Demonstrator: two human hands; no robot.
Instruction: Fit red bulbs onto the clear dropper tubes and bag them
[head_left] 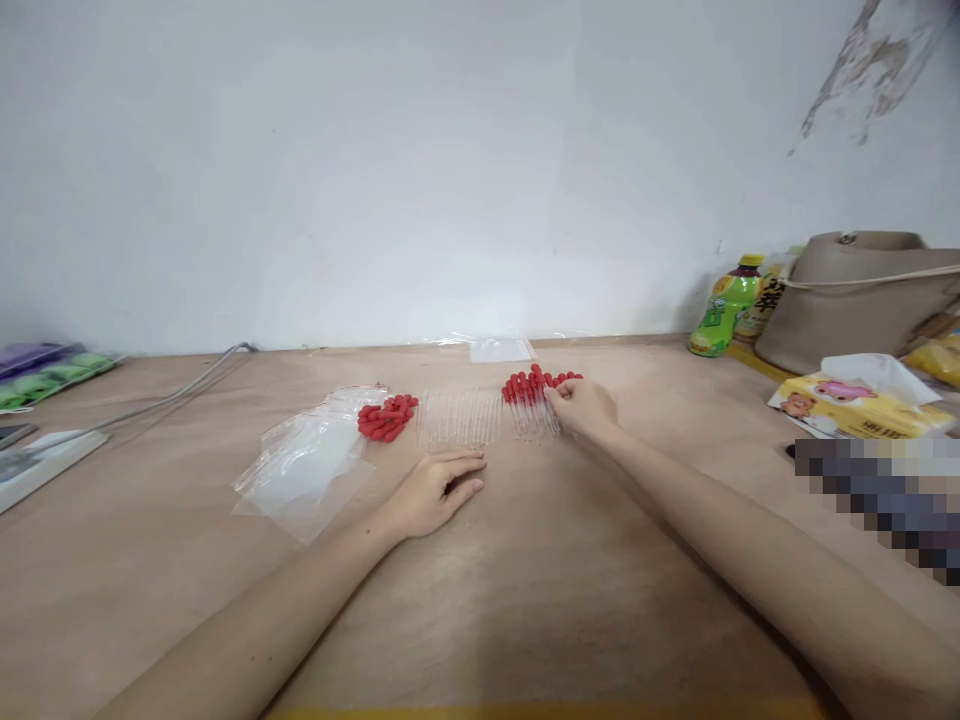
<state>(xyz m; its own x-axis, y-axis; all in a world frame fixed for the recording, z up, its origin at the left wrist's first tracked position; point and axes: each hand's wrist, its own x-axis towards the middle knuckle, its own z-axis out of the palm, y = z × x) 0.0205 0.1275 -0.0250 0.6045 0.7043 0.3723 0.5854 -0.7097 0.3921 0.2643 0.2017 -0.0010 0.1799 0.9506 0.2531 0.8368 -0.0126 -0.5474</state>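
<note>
My left hand (439, 492) rests on the table just in front of a row of clear thin tubes (459, 415), fingers stretched out and holding nothing. Left of the tubes lies a heap of loose red rubber bulbs (387, 417). Farther right, red-topped droppers (525, 392) lie side by side, their clear tubes pointing toward me. At the right end of these droppers, my right hand (583, 408) is closed in a pinch on one dropper, whose details are partly hidden by the fingers.
Clear zip bags (307, 465) lie fanned out left of the bulbs. A clear packet (501, 350) lies by the wall. On the right stand a green bottle (724, 305), a beige bag (847, 300) and a yellow tissue pack (855, 400). A grey cable (187, 383) runs at left.
</note>
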